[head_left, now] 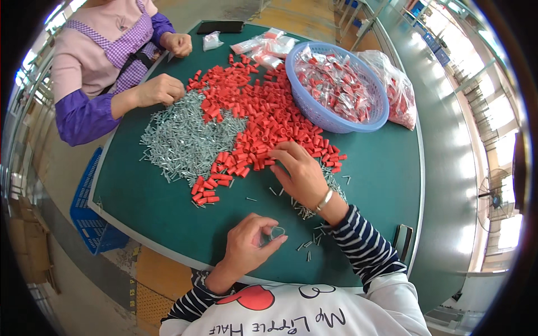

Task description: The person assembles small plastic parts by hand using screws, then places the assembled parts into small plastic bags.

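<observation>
My left hand (246, 244), near the table's front edge, pinches a small clear plastic bag (276, 232) with its mouth facing up. My right hand (302, 178) reaches over the near edge of a heap of red plastic sleeves (263, 115). Its thumb and fingers are curved and apart at the sleeves, and I see nothing held between them. Under and beside my right wrist lies a small scatter of metal screws (305, 213). A larger pile of silvery screws (188, 137) spreads left of the red heap.
A blue-purple basket (322, 120) of filled bags stands at the far right, beside a large clear bag (406, 106). Flat plastic bags (263, 47) and a black phone (221, 27) lie farther back. Across the left corner, a co-worker's hand (159, 89) touches the piles. A blue crate (98, 224) stands below the table's left edge.
</observation>
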Demonstrator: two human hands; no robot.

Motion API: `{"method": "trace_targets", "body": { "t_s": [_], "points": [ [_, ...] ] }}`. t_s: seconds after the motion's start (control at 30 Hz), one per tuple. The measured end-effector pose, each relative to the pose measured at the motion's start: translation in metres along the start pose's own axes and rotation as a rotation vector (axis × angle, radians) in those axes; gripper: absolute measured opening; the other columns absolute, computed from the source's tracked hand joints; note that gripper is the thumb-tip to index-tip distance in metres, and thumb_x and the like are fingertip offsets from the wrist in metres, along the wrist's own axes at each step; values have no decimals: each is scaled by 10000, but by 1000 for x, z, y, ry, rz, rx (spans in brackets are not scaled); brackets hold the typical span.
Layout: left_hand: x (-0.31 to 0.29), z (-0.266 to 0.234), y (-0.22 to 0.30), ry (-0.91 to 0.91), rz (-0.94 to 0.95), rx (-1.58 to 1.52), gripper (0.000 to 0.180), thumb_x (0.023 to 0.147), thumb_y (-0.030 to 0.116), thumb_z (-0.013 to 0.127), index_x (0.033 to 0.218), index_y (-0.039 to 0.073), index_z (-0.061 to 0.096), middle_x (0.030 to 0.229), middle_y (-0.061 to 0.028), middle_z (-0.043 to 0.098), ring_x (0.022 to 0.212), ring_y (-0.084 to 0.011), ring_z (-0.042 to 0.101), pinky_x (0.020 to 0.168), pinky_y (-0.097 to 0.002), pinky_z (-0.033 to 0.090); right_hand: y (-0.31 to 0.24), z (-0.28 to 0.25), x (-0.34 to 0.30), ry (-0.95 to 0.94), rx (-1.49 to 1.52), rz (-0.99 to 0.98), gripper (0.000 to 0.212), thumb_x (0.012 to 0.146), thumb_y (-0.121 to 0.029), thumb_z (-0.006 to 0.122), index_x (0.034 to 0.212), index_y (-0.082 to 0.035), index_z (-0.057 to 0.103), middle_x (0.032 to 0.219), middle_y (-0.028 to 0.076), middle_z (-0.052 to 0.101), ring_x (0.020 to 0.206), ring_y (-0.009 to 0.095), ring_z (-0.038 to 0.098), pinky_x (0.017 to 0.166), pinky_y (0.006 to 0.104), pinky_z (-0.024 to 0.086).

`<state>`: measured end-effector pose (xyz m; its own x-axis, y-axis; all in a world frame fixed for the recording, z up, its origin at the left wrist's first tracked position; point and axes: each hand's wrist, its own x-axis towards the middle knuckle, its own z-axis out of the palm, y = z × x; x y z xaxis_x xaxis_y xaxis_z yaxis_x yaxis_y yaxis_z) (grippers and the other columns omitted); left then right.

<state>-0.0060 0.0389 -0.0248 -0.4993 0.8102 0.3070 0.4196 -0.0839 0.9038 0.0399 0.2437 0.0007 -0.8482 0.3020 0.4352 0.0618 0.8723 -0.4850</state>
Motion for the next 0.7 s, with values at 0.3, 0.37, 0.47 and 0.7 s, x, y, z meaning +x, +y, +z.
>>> {"method": "trace_targets", "body": {
  "t_s": [0.3,0.37,0.47,0.7],
  "points": [
    [-2,-1,-5,61,-28,-34,364,695,25,856,979,29,630,809,-50,577,658,-124,558,579,-255,467,0,9,1,-276,-309,-145,218,814,-63,601,1032,-62,619,902,102,591,868,282,641,705,392,541],
    [0,-2,-2,62,-30,-16,363,697,24,855,982,27,629,814,-50,578,664,-124,558,587,-256,469,-1,6,-2,-284,-253,-79,217,821,-68,601,1036,-62,626,895,106,593,845,287,646,699,396,543],
    [0,-2,-3,72,-26,0,365,701,19,851,991,24,629,820,-49,576,678,-124,558,602,-256,472,1,0,-6,-258,-152,-24,201,842,-69,604,1040,-60,639,886,114,599,804,298,652,685,402,545],
    [-2,0,-4,79,-54,-26,370,705,1,839,1009,17,628,839,-51,573,723,-125,553,647,-247,470,16,-14,-20,-226,11,30,196,859,-28,654,1055,-32,657,885,127,620,758,289,656,672,376,537]
  ]
}}
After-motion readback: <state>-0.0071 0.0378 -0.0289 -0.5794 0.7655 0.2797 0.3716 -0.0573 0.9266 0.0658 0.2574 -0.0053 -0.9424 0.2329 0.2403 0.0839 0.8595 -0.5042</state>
